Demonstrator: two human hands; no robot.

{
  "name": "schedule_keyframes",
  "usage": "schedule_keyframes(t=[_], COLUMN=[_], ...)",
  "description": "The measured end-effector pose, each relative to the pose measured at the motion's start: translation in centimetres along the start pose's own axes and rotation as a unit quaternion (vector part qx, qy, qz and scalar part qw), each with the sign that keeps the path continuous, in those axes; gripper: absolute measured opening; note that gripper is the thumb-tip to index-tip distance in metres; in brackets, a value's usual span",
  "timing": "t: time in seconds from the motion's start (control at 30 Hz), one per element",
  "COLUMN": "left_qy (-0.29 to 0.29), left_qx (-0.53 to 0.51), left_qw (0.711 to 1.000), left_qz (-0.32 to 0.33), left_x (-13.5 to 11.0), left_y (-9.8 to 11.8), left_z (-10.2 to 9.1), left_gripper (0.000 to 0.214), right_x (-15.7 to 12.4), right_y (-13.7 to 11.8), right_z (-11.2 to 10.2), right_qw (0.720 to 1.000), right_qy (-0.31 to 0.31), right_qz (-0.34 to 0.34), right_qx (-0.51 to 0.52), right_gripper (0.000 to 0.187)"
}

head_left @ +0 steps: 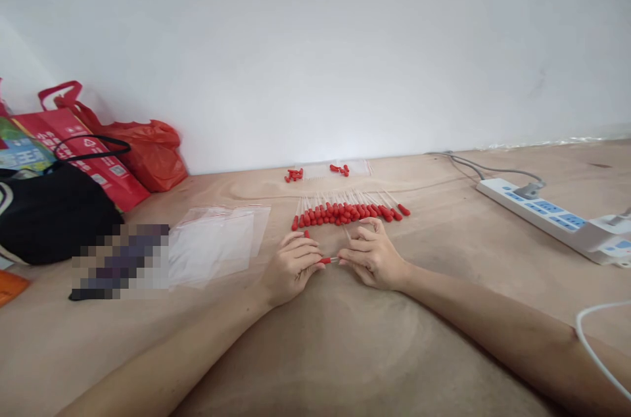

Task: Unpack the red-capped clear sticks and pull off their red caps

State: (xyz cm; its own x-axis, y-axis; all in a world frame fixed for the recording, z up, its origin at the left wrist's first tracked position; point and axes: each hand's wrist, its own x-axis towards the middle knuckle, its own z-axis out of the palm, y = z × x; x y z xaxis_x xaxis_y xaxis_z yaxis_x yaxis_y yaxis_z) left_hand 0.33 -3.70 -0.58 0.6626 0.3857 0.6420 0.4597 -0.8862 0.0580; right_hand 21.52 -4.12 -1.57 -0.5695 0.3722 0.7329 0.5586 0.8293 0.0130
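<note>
Between my hands, just above or on the wooden table, is a thin pale stick (334, 259) with a red cap (325, 260) on its left end. My left hand (293, 266) pinches the red cap. The right end of the stick sits in the closed fingertips of my right hand (374, 256). Another small red piece (306, 234) shows just beyond my left fingers, partly hidden. Behind both hands lies a row of red-tipped sticks (345, 212), red ends toward me and pale shafts pointing away.
Clear zip bags (217, 243) lie left of my hands. Loose red caps (294, 175) and another bag (362, 169) lie near the wall. A white power strip (537, 210) with plugs stands right. Red bags (152, 150) and a black bag (54, 213) crowd the left.
</note>
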Motion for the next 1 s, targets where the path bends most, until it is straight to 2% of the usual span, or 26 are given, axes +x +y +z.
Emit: schedule_keyframes(t=[0.37, 0.5, 0.73, 0.87, 1.0], left_qy=[-0.009, -0.010, 0.030, 0.039, 0.009], left_qx=[-0.020, -0.030, 0.030, 0.066, 0.059], left_qw=[1.000, 0.999, 0.996, 0.982, 0.971], left_qz=[0.010, 0.006, -0.075, -0.175, -0.233], left_x=[0.0, -0.5, -3.0, -3.0, -2.4], left_y=[0.8, 0.3, -1.6, -1.6, -1.9], left_z=[-0.4, -0.7, -2.8, -2.5, -1.7], left_gripper=[0.010, 0.010, 0.010, 0.020, 0.026], right_x=[-0.1, -0.5, -2.2, -2.0, -1.7], right_y=[-0.3, 0.2, 1.9, 1.7, 1.6], right_z=[-0.2, -0.4, -1.6, -1.1, -0.6], right_qw=[1.000, 1.000, 0.995, 0.984, 0.970], right_qy=[-0.008, -0.007, 0.009, -0.001, -0.028], right_qz=[-0.004, -0.005, 0.094, 0.171, 0.236], right_qx=[0.015, 0.019, -0.020, -0.038, -0.039], right_gripper=[0.018, 0.016, 0.017, 0.024, 0.023])
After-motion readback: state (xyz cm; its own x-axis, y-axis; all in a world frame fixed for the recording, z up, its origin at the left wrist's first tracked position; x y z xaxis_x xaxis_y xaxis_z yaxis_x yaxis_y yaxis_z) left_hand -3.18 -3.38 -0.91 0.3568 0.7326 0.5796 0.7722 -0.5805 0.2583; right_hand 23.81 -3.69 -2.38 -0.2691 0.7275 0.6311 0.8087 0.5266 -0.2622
